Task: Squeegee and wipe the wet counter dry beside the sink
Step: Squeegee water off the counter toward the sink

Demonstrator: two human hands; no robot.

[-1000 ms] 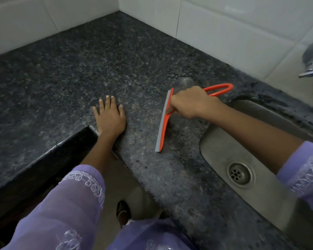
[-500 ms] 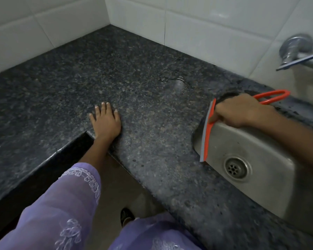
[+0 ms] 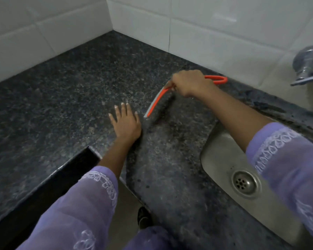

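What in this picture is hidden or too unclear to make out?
Head view only:
- Squeegee handle middle: covered by the right hand gripping it.
- Tap: cut off by the right edge.
- Sink far side: hidden under the right sleeve.
- Water on the counter: too blurred and speckled to judge.
- Left hand lies flat; its palm is unseen.

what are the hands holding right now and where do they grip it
The right hand grips the orange squeegee by its handle, just behind the blade. The left hand holds nothing, resting flat on the counter.
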